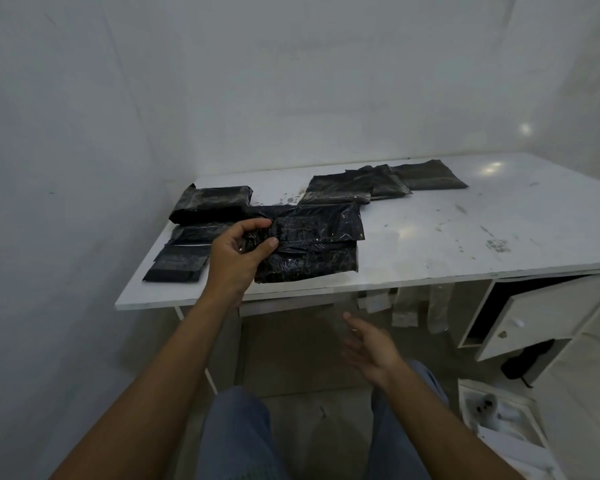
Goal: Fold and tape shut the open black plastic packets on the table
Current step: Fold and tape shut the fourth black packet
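Jeans-clad knees (236,438) lowest in view | right hand (371,348) below table edge, fingers loose, nothing seen in it, blurred | left hand (239,251) pinches left end of black packet (312,244) lying near table (464,230) front | suggest: hold fold flat, fetch tape strip (437,306) hanging off front edge | tabletop white, scuffed; bare white walls; cabinet door (534,313) ajar at right

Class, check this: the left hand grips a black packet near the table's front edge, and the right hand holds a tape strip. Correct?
No. The left hand grips the black packet, but the head view shows the right hand open and empty.
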